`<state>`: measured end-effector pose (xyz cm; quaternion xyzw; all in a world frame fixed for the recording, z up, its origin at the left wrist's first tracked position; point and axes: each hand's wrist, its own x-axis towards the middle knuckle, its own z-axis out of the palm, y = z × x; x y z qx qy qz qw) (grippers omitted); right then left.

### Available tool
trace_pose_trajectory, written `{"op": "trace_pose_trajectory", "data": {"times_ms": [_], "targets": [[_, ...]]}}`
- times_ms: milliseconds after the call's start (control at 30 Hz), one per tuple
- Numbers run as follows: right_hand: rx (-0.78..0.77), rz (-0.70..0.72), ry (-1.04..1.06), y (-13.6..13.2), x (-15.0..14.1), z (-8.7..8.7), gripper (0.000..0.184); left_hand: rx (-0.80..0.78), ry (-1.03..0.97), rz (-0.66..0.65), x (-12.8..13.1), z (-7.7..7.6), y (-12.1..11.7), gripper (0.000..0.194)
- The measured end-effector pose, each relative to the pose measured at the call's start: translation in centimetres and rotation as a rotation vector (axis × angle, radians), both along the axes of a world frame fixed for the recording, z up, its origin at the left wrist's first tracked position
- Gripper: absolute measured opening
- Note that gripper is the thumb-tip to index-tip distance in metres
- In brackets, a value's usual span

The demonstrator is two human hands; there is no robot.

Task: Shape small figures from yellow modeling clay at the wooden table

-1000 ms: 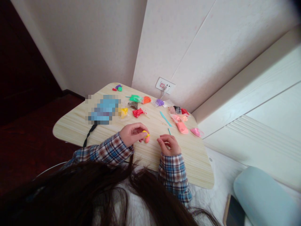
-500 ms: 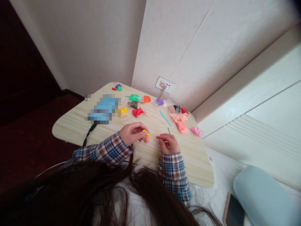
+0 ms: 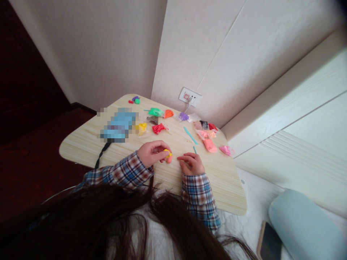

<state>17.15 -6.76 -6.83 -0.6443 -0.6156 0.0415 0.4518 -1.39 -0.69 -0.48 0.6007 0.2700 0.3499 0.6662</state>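
Observation:
My left hand [image 3: 152, 153] pinches a small clay figure [image 3: 169, 159], yellow on top and salmon pink below, between thumb and fingers just above the table. Part of the figure is hidden behind the fingertips. A short way to its right, my right hand [image 3: 193, 165] holds nothing, its fingers bent and apart and pointing at the figure. Beyond the right hand lie a short teal stick [image 3: 195, 149] and a longer teal modelling tool [image 3: 190, 135].
Bags of clay lie across the wooden table [image 3: 217, 187]: red [image 3: 159, 128], yellow [image 3: 141, 128], green [image 3: 156, 112], purple [image 3: 183, 116], coral [image 3: 209, 145] and pink [image 3: 226, 150]. Small clay pieces [image 3: 137, 101] sit at the far corner. A blurred blue object [image 3: 119, 124] with a black cord lies left.
My right hand has shifted slightly left, closer to the clay figure. The left hand keeps its pinch on the figure in nearly the same place.

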Motion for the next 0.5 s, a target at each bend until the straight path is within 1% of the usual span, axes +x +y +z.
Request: {"op": "trace_pose_trajectory", "data": {"times_ms": [267, 400, 500], "targets": [[-0.007, 0.012, 0.018, 0.1, 0.0, 0.0, 0.019, -0.007, 0.006, -0.003, 0.0, 0.1, 0.0, 0.015], [-0.005, -0.037, 0.100, -0.2, -0.6, 0.9, 0.014, -0.019, 0.000, -0.003, 0.0, 0.1, -0.1, 0.014], [0.047, -0.077, 0.129, -0.5, -1.0, 1.9, 0.016, -0.024, -0.008, -0.005, 0.0, -0.2, 0.0, 0.016]]}}
